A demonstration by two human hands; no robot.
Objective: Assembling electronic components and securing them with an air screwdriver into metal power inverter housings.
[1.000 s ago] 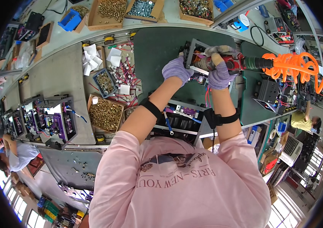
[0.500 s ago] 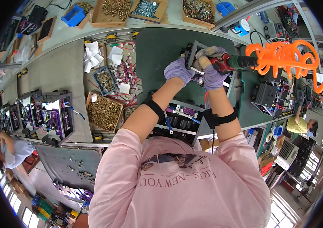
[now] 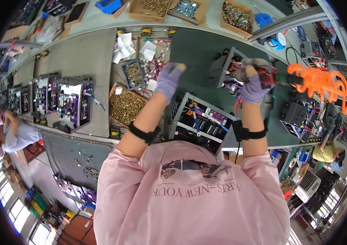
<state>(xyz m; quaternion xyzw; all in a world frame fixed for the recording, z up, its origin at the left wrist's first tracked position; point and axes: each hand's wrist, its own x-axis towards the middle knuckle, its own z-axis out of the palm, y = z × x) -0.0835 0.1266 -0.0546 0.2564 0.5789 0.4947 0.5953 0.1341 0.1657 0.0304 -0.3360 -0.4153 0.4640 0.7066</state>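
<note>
My right hand (image 3: 254, 81), in a purple glove, grips a red and black power screwdriver (image 3: 268, 76) fed by a coiled orange hose (image 3: 318, 81). Its tip is at a grey metal frame unit (image 3: 221, 67) standing on the dark green mat (image 3: 194, 49). My left hand (image 3: 168, 80), also gloved, hovers with fingers apart over a small tray of screws (image 3: 134, 73) and loose red wires (image 3: 157, 61), away from the frame. A second frame with wiring (image 3: 200, 118) lies close to my body.
A cardboard box of brass screws (image 3: 127, 106) sits left of my left arm. Purple circuit assemblies (image 3: 65, 102) line the grey bench at left. Boxes of hardware (image 3: 236, 14) stand along the far edge. Other workers are seated at lower left (image 3: 12, 134) and right (image 3: 326, 153).
My left hand has left the metal frame and swung left toward the screw tray. My right hand stays on the screwdriver at the frame.
</note>
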